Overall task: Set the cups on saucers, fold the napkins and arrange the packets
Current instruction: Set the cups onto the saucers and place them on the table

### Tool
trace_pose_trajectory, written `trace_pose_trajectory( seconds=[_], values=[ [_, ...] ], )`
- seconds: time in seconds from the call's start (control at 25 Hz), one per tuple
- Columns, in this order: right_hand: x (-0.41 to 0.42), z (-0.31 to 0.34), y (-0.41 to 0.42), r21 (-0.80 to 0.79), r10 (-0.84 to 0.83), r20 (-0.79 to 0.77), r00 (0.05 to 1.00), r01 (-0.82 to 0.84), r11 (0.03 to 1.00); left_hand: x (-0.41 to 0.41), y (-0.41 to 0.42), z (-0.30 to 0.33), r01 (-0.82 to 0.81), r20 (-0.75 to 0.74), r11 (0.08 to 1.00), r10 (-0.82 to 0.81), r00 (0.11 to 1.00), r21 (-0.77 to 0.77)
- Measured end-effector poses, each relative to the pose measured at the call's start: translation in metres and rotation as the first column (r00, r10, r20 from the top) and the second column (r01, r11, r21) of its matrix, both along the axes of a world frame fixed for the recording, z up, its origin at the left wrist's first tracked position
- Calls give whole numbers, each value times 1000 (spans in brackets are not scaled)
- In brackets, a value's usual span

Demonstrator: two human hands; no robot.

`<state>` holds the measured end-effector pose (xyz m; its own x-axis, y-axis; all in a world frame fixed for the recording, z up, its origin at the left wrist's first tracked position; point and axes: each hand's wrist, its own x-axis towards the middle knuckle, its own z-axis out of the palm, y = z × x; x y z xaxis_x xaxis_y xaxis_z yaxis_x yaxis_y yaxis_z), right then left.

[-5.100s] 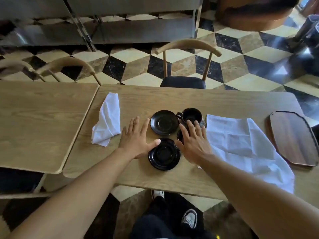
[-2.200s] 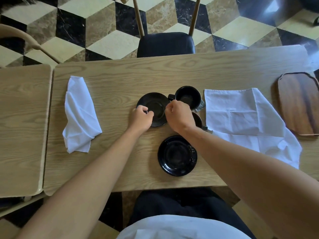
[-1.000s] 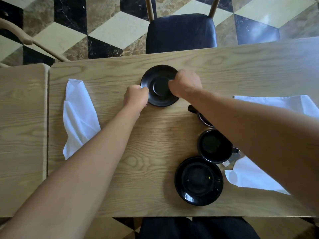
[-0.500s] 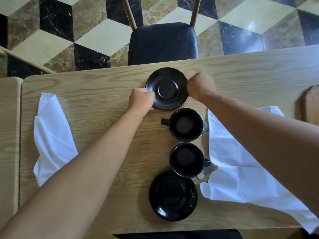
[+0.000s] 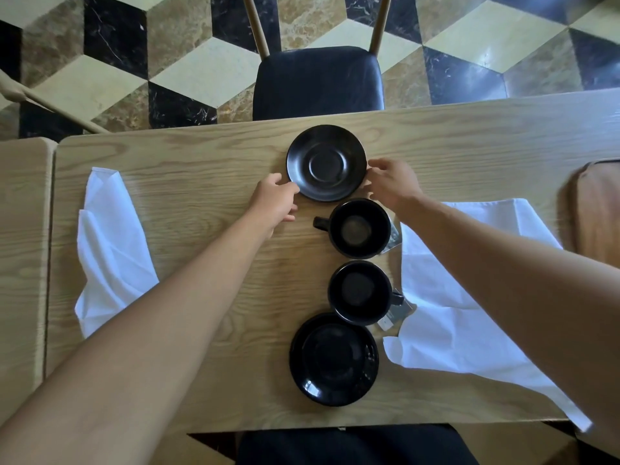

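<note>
Near the far edge of the wooden bench (image 5: pixel 201 156), the far saucer (image 5: pixel 326 162) lies flat between the 2 hands: the left hand (image 5: pixel 273 204) sits at its near-left rim and the right hand (image 5: pixel 391 184) at its right rim, both with loosely spread fingers that grasp nothing, fingertips just at the rim. Toward the person, in 1 line, stand the far cup (image 5: pixel 359 228), the near cup (image 5: pixel 360 293) and the near saucer (image 5: pixel 334 359), both cups directly on the bench, with a crumpled napkin (image 5: pixel 110 243) far left and a spread napkin (image 5: pixel 463 297) right.
</note>
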<state>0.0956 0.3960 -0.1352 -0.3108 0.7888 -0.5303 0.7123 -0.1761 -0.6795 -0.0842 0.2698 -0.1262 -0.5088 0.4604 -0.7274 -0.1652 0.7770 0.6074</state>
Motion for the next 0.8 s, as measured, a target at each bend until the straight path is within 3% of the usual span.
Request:
trace_pose_trajectory(
  seconds=[0.12,0.4,0.64,0.8],
  values=[
    [0,3,-10,-20,-13,-36,999,12,1000,3,-5,1,-44,116,996,36,993,71],
    [-8,-6,-16,-14,22,-34,999,-22,1000,0,-14,-2,-122,105,989,113,988,82],
    [22,-1,-22,56,14,38,999,-16,998,17,-29,-3,16,-40,1000,-15,999,21],
    [58,4,-34,-116,-134,-21,991,131,985,48,-36,-1,135,60,986,-142,988,99]
  ],
)
